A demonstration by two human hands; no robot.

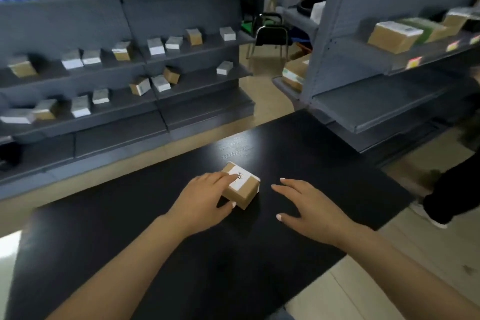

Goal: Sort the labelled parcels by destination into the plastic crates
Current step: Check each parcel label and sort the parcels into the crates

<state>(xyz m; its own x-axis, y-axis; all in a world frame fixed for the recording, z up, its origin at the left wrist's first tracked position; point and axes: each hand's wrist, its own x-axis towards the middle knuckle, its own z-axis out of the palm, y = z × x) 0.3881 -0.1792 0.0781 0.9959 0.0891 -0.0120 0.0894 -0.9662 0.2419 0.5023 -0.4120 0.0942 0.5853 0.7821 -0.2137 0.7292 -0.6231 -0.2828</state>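
We see a dim, evenly lit room with soft overhead light. A pale glare patch sits on the dark tabletop (233, 148), and brighter light spills in at the far doorway. Shelves (130, 65) and their boxes look smeared by motion blur. The wide lens bends straight lines toward the edges.

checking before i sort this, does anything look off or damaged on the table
Nothing stands out. The small parcel sits flat and intact on the black table, the left hand resting on it.
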